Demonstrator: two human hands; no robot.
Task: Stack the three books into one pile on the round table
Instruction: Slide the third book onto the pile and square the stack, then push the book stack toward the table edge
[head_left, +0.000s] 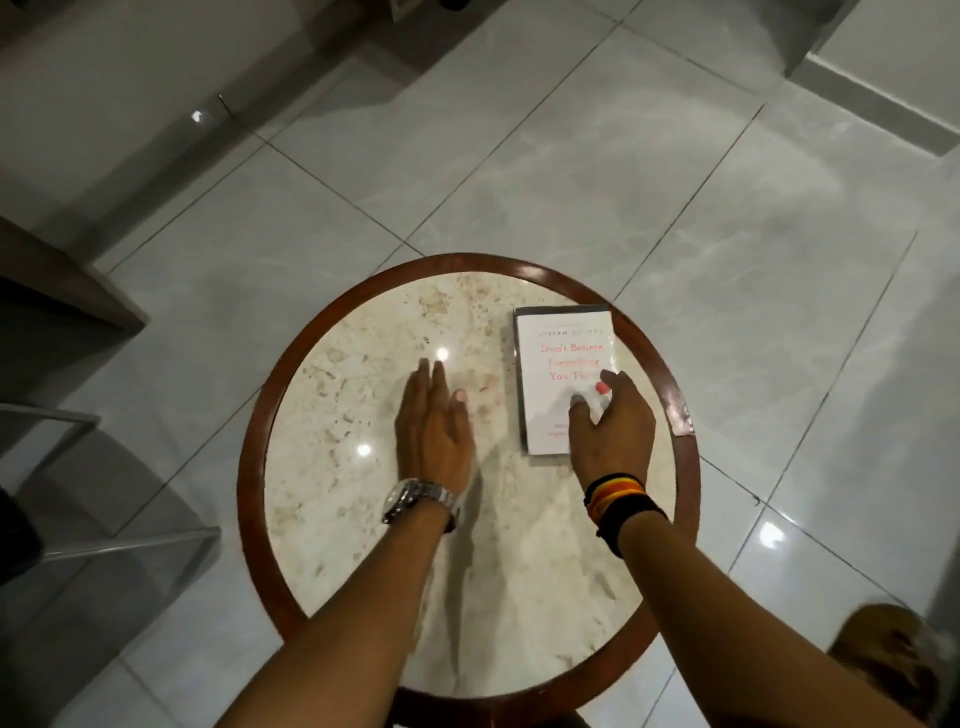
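Observation:
A white book with red title lettering (558, 358) lies flat on the right part of the round table (363, 519), which has a pale marble top and a dark wooden rim. A darker edge shows beneath it along the left and far sides; whether more books lie under it I cannot tell. My right hand (613, 431) rests on the near right part of the cover, fingers spread, not gripping. My left hand (434, 421) hovers flat over the bare marble to the left of the book, fingers extended, holding nothing.
Glossy grey floor tiles (571, 156) surround the table. Dark furniture (57, 296) and a metal frame (78, 431) stand at the left. A foot in a sandal (893, 670) is at the lower right, close to the table's rim.

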